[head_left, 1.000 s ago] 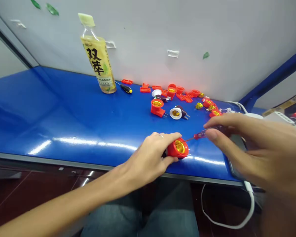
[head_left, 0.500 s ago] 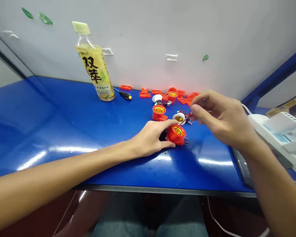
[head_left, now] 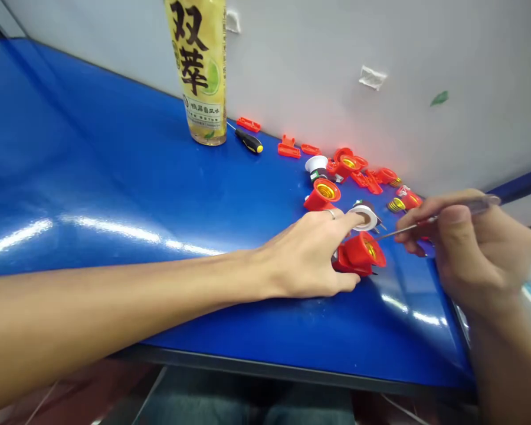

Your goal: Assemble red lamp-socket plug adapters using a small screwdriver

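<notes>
My left hand (head_left: 312,254) is closed around a red lamp socket (head_left: 358,254) with a gold threaded inside, near the front right of the blue table. The socket is tilted so that its mouth faces right. In my right hand (head_left: 464,242) is a thin screwdriver (head_left: 400,232), its shaft reaching to the socket's mouth; whether the tip touches anything inside I cannot tell. Just behind lies a white-rimmed lamp socket (head_left: 366,216), partly covered by my left fingers. Another red lamp socket (head_left: 323,195) stands behind my left hand.
A yellow drink bottle (head_left: 201,77) stands at the back beside a black and yellow screwdriver (head_left: 248,141). Several red plastic parts (head_left: 288,149) lie along the wall, with a white-topped socket (head_left: 317,164) among them. The table's front edge (head_left: 248,363) runs below my left forearm.
The view has turned and come closer. My left hand has tipped the red socket toward the right. My right hand now holds the screwdriver lower and flatter, pointing left into the socket's mouth.
</notes>
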The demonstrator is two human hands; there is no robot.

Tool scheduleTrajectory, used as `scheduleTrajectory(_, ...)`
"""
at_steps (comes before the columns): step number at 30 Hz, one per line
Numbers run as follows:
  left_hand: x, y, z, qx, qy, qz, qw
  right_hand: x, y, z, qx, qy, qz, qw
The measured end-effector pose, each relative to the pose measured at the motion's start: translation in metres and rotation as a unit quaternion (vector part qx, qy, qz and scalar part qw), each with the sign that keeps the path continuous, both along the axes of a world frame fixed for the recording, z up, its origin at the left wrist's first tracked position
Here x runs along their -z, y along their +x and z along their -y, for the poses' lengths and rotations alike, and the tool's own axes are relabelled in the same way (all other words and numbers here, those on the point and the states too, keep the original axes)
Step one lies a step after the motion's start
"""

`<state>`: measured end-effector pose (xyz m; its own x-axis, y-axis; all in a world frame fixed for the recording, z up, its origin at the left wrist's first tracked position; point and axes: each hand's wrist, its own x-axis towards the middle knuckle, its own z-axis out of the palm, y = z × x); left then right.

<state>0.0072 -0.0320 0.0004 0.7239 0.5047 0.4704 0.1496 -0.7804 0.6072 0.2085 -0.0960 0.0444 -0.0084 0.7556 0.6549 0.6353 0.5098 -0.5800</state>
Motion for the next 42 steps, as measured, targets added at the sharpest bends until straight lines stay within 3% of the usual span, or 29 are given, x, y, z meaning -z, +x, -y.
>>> scheduleTrajectory(5,-0.004,0.004,-0.003,-0.013,0.011,-0.018,1.0,0.001,-0.001,0.002,-0.003,-0.001,-0.012,1.0)
scheduleTrajectory(10,-0.008,0.007,-0.007,0.008,-0.122,0.005,0.992,0.002,0.0,0.0,0.007,0.012,-0.036,0.999)
scheduleTrajectory(18,-0.01,0.011,-0.012,0.007,-0.255,0.053,0.966,0.001,0.002,-0.006,0.022,0.031,-0.116,0.993)
scheduleTrajectory(23,-0.009,0.009,-0.014,0.027,-0.252,0.038,0.967,0.003,0.0,-0.007,0.027,0.053,-0.123,0.991)
scheduleTrajectory(33,-0.009,0.008,-0.015,0.037,-0.228,-0.004,0.973,0.006,-0.001,-0.007,0.006,0.01,-0.107,0.994)
scheduleTrajectory(42,-0.009,0.009,-0.016,0.001,-0.221,-0.024,0.975,0.007,0.003,-0.007,0.008,0.008,-0.116,0.993)
